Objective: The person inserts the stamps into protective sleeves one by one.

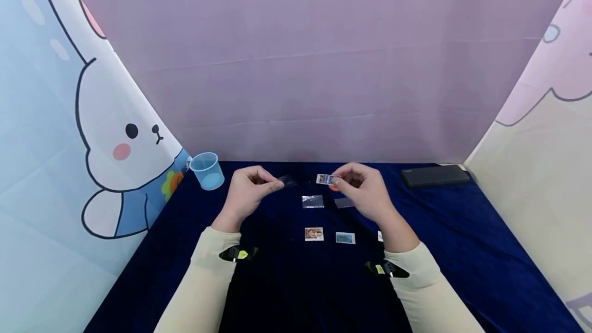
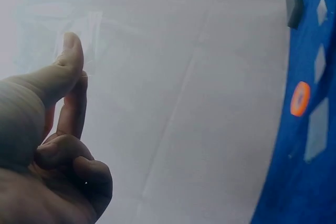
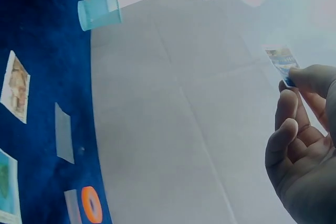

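Between thumb and finger, my left hand pinches a clear plastic sleeve, held up off the cloth. My right hand pinches a small picture card by its edge, a short way to the right of the sleeve and apart from it. Below the hands on the cloth lie two more clear sleeves, one partly behind my right hand. Nearer to me are a brownish picture card, a blue-green card and a third card mostly hidden by my right wrist.
A translucent blue cup stands at the back left of the dark blue cloth. At the back right lies a black case. An orange ring-shaped object sits by the sleeves. Fabric walls enclose the back and sides.
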A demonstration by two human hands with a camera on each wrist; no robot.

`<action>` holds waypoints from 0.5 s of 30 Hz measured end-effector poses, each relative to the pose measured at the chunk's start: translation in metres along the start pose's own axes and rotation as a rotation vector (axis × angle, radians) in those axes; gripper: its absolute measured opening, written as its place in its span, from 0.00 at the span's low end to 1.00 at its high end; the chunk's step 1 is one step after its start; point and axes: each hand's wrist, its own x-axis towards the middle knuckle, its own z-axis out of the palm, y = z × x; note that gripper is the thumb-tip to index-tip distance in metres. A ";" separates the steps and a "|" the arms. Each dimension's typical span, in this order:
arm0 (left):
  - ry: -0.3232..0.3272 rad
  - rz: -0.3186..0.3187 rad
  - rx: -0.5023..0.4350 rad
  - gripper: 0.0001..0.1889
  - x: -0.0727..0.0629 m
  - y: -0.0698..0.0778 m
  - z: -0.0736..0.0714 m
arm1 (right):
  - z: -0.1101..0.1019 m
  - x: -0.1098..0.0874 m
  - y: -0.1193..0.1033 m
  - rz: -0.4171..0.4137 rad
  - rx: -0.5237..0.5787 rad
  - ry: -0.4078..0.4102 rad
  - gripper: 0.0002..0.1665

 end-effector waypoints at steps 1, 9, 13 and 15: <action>-0.002 0.002 0.013 0.07 0.002 0.002 0.000 | -0.002 0.000 -0.002 -0.007 -0.003 0.011 0.04; -0.008 -0.018 0.007 0.09 0.008 0.012 0.009 | -0.012 0.000 -0.008 -0.032 -0.018 0.075 0.07; -0.008 -0.025 0.003 0.10 0.006 0.016 0.015 | -0.017 -0.001 -0.014 -0.023 -0.009 0.098 0.05; -0.016 -0.025 0.007 0.09 0.005 0.018 0.019 | -0.018 -0.003 -0.016 -0.031 -0.001 0.097 0.04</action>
